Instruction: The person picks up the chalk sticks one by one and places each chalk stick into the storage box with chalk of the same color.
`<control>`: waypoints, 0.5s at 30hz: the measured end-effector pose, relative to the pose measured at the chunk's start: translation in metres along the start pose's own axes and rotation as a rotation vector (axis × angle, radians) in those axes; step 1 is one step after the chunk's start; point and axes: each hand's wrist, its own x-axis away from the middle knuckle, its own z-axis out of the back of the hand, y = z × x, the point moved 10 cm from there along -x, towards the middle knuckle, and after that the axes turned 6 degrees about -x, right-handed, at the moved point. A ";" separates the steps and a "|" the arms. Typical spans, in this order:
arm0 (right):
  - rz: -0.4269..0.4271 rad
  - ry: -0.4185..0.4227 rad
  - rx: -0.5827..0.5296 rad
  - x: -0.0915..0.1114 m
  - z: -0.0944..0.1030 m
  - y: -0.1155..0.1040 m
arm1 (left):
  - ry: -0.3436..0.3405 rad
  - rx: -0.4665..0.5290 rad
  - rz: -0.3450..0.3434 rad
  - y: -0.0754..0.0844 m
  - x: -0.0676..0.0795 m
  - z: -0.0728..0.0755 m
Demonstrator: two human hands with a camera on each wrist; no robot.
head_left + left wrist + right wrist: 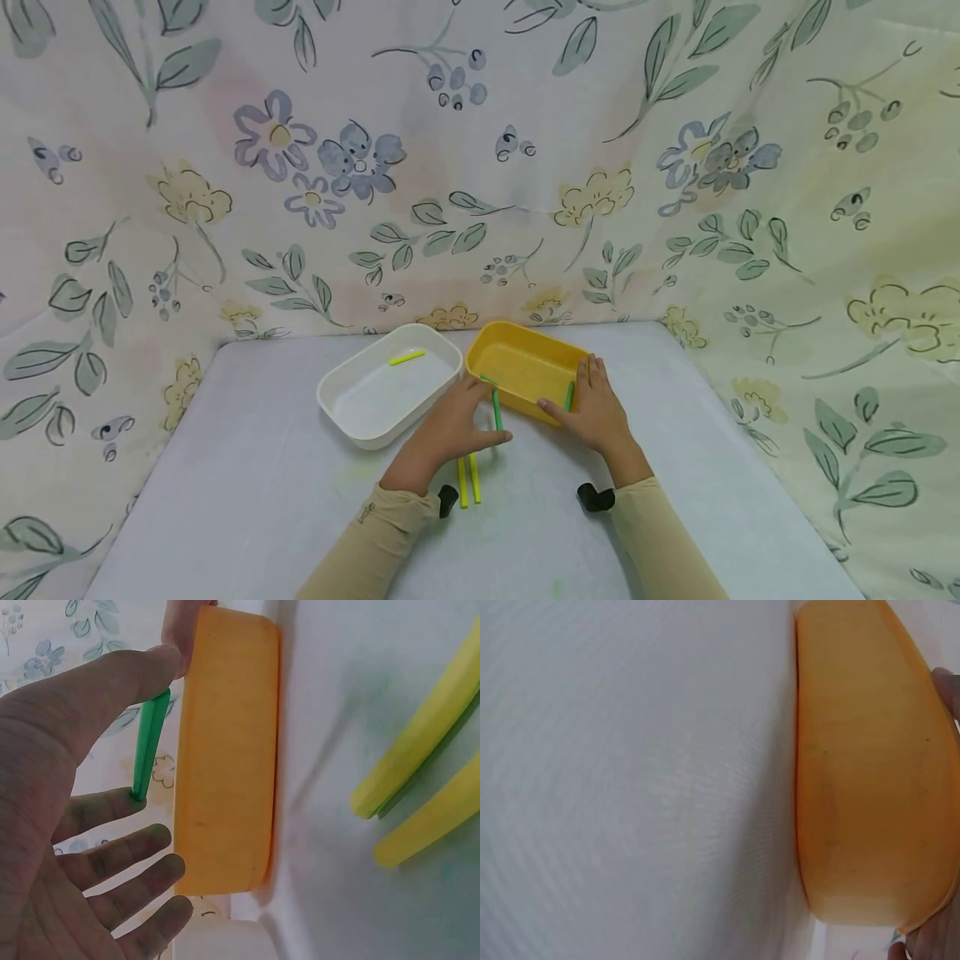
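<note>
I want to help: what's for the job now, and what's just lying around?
In the job now:
slim green stick, pinched by the left hand
oblong yellow plastic-looking tray, held by the right hand, another green stick inside

Seemingly just lying there:
two slim yellow sticks on the white table
oblong white plastic-looking tray, short yellow stick inside

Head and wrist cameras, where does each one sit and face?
Head: on the head, facing forward and down; left hand, right hand, beige fabric sleeves show.
Left wrist: on that wrist, facing its hand, a slim green stick and a rectangular yellow plastic tray.
Right wrist: on that wrist, facing the tray; fingers at right edge.
Both wrist views share the tray.
</note>
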 end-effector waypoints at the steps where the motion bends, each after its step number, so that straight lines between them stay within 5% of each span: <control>1: 0.002 0.001 -0.002 0.000 0.000 0.000 | 0.005 -0.003 0.001 0.000 -0.001 0.002; 15: 0.009 -0.001 -0.009 0.000 0.001 0.001 | 0.037 -0.041 0.041 -0.010 -0.015 0.012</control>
